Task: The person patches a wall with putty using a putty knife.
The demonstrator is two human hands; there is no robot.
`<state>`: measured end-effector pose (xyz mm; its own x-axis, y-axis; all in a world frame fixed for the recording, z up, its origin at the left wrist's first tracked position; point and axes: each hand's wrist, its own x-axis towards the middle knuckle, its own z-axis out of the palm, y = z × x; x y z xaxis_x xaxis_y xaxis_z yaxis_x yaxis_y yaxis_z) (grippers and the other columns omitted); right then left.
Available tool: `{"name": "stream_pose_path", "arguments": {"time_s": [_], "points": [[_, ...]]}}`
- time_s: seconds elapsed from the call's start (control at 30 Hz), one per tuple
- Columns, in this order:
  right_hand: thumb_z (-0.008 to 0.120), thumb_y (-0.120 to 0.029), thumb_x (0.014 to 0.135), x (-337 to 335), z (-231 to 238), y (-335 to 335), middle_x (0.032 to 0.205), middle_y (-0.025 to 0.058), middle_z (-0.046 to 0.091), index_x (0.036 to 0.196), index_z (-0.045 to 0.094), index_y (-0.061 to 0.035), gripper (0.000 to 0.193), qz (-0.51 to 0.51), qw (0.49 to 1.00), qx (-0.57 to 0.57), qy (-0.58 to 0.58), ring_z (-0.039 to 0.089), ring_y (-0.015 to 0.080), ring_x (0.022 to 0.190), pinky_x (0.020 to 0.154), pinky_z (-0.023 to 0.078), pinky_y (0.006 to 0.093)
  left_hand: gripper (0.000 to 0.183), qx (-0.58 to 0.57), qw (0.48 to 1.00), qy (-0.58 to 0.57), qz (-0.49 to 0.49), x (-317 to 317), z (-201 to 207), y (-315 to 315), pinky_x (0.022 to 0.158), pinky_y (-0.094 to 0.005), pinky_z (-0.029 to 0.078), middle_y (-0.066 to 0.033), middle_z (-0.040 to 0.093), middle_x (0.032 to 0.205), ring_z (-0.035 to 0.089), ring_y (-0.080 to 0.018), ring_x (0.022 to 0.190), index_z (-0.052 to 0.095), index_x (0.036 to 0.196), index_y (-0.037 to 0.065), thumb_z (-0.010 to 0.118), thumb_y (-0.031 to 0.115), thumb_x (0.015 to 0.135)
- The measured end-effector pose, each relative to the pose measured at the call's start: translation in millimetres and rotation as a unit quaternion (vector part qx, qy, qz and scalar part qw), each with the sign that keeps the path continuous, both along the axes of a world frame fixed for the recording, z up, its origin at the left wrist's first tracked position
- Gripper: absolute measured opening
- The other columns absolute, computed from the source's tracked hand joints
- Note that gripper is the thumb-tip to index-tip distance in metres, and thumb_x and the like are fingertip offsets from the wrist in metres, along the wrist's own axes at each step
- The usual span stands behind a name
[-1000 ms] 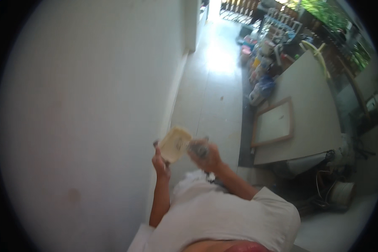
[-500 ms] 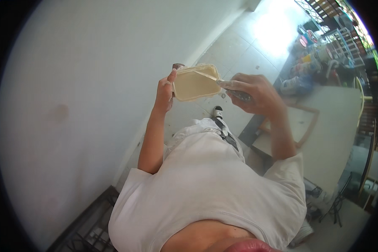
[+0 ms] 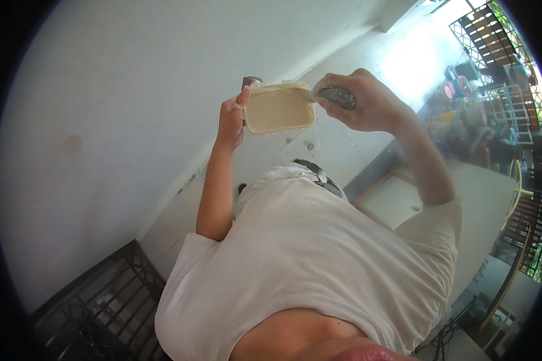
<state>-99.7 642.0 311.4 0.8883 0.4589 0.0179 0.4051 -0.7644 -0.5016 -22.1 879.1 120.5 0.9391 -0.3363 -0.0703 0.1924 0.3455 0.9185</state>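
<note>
In front of my chest, my left hand (image 3: 229, 123) grips a shallow, cream-coloured rectangular tub (image 3: 281, 130) by its left side. My thumb lies over the rim, with a white smear near it. A rounded brown piece (image 3: 252, 80) sticks up beside the tub's upper left corner; its kind is unclear. Closed around the dark grey, speckled handle of a putty knife (image 3: 338, 96) is my right hand (image 3: 370, 102). The knife's blade end meets the tub's upper right corner, mostly hidden there. Pale residue coats the tub's rim.
A white wall (image 3: 120, 120) rises on the left, with a dark metal rack (image 3: 96, 295) at its foot. To the right lies a pale table (image 3: 470, 222) and a wood-framed panel (image 3: 391, 195). Cluttered containers (image 3: 464, 117) and a white wire rack (image 3: 509, 108) stand farther back.
My right hand has risen and turned, bringing the putty knife from across the tub to its upper right corner. The tub sits slightly higher, and the whole view has shifted.
</note>
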Motion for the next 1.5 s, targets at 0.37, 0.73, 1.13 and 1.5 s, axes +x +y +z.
{"name": "stream_pose_path", "arguments": {"time_s": [0.37, 0.73, 1.13, 1.5], "points": [[0.066, -0.008, 0.084, 5.4, -11.4, -126.7, 0.072, 0.0107, 0.068, 0.098, 0.065, -0.0051, 0.014, 0.048, 0.998, 0.013, -0.045, 0.067, 0.0215, 0.060, 0.057, 0.051, 0.0308, 0.050, 0.011, 1.000, 0.005, 0.017, -3.7, -10.1, -121.2, 0.074, -0.0263, 0.049, -0.0087, 0.066, 0.094, 0.061, -0.0127, 0.081, 0.064, 0.109, -0.007, 0.052, 0.040, 0.099], [0.067, -0.009, 0.083, 13.9, -4.5, -198.6, 0.063, 0.0128, 0.064, 0.094, 0.063, -0.0054, 0.012, 0.041, 0.992, 0.068, -0.099, 0.063, 0.0264, 0.053, 0.052, 0.049, 0.0326, 0.048, -0.020, 0.997, 0.033, 0.073, -22.0, 0.7, -196.9, 0.072, -0.0240, 0.047, -0.0060, 0.066, 0.091, 0.060, -0.0110, 0.079, 0.065, 0.109, -0.006, 0.053, 0.039, 0.098], [0.067, -0.009, 0.082, 14.3, -32.4, -205.0, 0.057, 0.0086, 0.060, 0.084, 0.065, -0.0038, 0.006, -0.108, 0.980, 0.158, -0.052, 0.057, 0.0185, 0.046, 0.048, 0.045, 0.0279, 0.044, 0.026, 0.992, 0.008, 0.119, 7.1, -14.5, -204.1, 0.064, -0.0238, 0.046, -0.0042, 0.064, 0.087, 0.058, -0.0090, 0.074, 0.067, 0.103, -0.003, 0.054, 0.039, 0.098], [0.066, -0.009, 0.074, 69.5, -44.8, -173.3, 0.050, 0.0129, 0.054, 0.076, 0.060, -0.0021, 0.010, -0.094, 0.979, 0.115, -0.140, 0.053, 0.0289, 0.042, 0.045, 0.044, 0.0336, 0.042, -0.002, 0.996, -0.013, 0.089, 80.2, -18.6, -196.5, 0.061, -0.0241, 0.041, 0.0006, 0.058, 0.075, 0.050, -0.0073, 0.067, 0.065, 0.089, -0.001, 0.052, 0.037, 0.099]]}}
